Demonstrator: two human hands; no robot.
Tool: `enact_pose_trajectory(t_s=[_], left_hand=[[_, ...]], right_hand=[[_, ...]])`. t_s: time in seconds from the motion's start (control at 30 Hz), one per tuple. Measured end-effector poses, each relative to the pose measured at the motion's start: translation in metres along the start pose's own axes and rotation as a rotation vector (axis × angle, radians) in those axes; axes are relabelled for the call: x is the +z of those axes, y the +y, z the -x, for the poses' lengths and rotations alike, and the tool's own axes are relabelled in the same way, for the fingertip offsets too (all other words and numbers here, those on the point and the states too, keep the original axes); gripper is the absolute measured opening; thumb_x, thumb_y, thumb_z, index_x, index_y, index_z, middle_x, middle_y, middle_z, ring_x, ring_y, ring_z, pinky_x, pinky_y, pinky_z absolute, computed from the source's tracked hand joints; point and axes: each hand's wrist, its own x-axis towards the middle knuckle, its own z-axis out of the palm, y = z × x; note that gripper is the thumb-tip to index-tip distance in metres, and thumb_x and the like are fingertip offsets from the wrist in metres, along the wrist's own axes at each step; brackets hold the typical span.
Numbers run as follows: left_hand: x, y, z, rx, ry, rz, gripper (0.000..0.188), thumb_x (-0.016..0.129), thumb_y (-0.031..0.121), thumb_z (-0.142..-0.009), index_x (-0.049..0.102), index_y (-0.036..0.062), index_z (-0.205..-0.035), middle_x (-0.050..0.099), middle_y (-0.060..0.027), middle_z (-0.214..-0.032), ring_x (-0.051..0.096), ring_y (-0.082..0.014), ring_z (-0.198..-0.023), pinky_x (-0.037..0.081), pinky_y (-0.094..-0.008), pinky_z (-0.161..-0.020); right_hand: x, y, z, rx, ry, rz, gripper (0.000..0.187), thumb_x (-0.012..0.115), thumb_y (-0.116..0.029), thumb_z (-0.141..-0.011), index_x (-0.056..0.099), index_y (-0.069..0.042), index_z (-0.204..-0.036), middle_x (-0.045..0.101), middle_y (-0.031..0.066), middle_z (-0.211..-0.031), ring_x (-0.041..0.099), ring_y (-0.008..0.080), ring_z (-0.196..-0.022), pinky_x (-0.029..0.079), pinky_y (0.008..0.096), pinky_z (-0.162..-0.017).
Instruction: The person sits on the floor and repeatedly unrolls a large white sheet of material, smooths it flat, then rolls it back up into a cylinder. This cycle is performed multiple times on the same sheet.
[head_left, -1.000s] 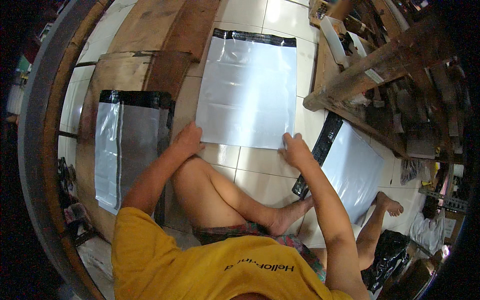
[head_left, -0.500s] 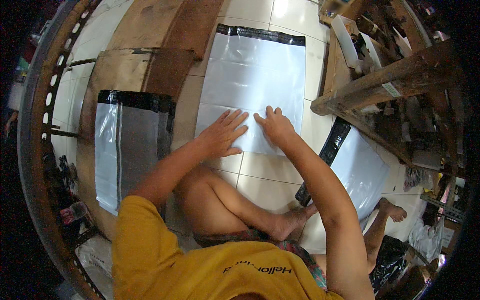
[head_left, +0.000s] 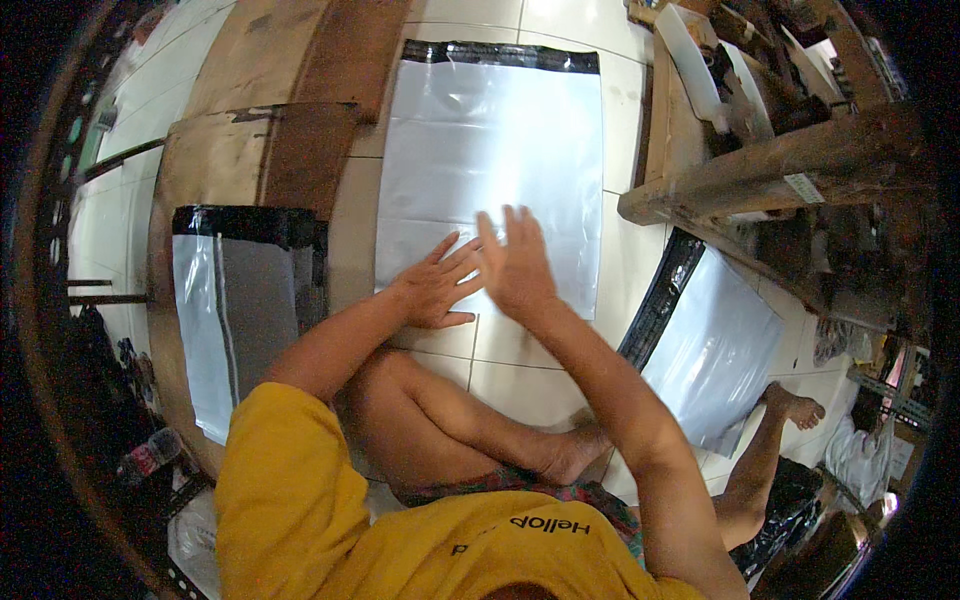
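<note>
Now both hands lie spread and flat on the large silvery-white plastic mailer bag with a black sealing strip along its far edge (head_left: 490, 150), gripping nothing. The left hand (head_left: 432, 290) has its fingers fanned out and its palm pressed on the bag's near left part; the right hand (head_left: 515, 265) rests just beside it, fingers straight and close together, touching the left hand's fingertips. The bag lies flat on the white tiled floor (head_left: 620, 120), directly ahead of the person's folded bare legs, with its near edge just under the wrists.

To the left, the bag's edge meets brown cardboard sheets (head_left: 250, 150), and on these lies a second grey-white plastic mailer with a black strip (head_left: 240, 300). To the right, a strip of bare tile separates the bag from a rough wooden frame (head_left: 790, 165). Near right, a third silvery mailer with a black strip (head_left: 710, 350) lies slanted on the tiles, partly under that frame, with the person's bare foot (head_left: 795, 408) at its near corner.
</note>
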Motion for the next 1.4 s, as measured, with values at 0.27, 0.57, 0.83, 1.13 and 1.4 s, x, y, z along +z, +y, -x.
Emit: enact_pose_trajectory(t_s=[0.27, 0.57, 0.83, 1.13, 1.4], left_hand=[[0.002, -0.003, 0.003, 0.017, 0.129, 0.103, 0.078, 0.059, 0.056, -0.089, 0.043, 0.0081, -0.148, 0.03, -0.0145, -0.161, 0.018, -0.032, -0.152, 0.003, -0.0515, -0.126], [0.011, -0.007, 0.017, -0.094, 0.244, 0.099, 0.096, 0.06, 0.065, -0.084, 0.034, 0.0011, -0.151, 0.027, -0.0196, -0.162, 0.022, -0.0325, -0.152, 0.011, -0.0504, -0.125], [0.023, -0.025, 0.047, -0.2, 0.245, 0.034, 0.106, 0.058, 0.07, -0.083, 0.026, -0.0007, -0.155, 0.022, -0.0212, -0.163, 0.018, -0.0354, -0.152, 0.011, -0.0519, -0.124], [0.001, -0.021, 0.048, -0.188, 0.225, 0.099, 0.103, 0.064, 0.066, -0.081, 0.034, -0.0054, -0.149, 0.022, -0.026, -0.161, 0.019, -0.0414, -0.151, 0.014, -0.0549, -0.123], [0.036, -0.017, 0.019, -0.181, 0.475, 0.135, 0.092, 0.064, 0.065, -0.081, 0.044, -0.002, -0.141, 0.023, -0.0303, -0.159, 0.021, -0.0453, -0.149, 0.016, -0.0555, -0.122]], right_hand=[[0.012, -0.017, 0.003, -0.01, -0.1, -0.212, 0.074, 0.061, -0.039, -0.093, 0.038, 0.008, -0.146, 0.033, 0.0246, -0.157, 0.026, 0.0388, -0.149, 0.017, 0.0562, -0.121], [-0.015, 0.06, 0.058, 0.15, -0.233, 0.039, 0.085, 0.058, -0.046, -0.094, 0.026, 0.007, -0.153, 0.02, 0.025, -0.162, 0.016, 0.0379, -0.152, 0.01, 0.0544, -0.123], [-0.017, 0.075, 0.068, 0.154, -0.179, 0.059, 0.084, 0.057, -0.049, -0.094, 0.03, 0.008, -0.15, 0.02, 0.0292, -0.161, 0.016, 0.0408, -0.151, 0.011, 0.053, -0.124], [-0.024, 0.07, 0.063, 0.161, -0.18, 0.073, 0.084, 0.056, -0.049, -0.095, 0.031, 0.009, -0.15, 0.021, 0.0297, -0.16, 0.017, 0.0431, -0.15, 0.012, 0.0525, -0.124], [-0.037, 0.065, 0.055, 0.156, -0.215, 0.088, 0.085, 0.066, -0.046, -0.089, 0.037, 0.011, -0.145, 0.029, 0.0312, -0.155, 0.024, 0.0452, -0.147, 0.017, 0.0529, -0.123]])
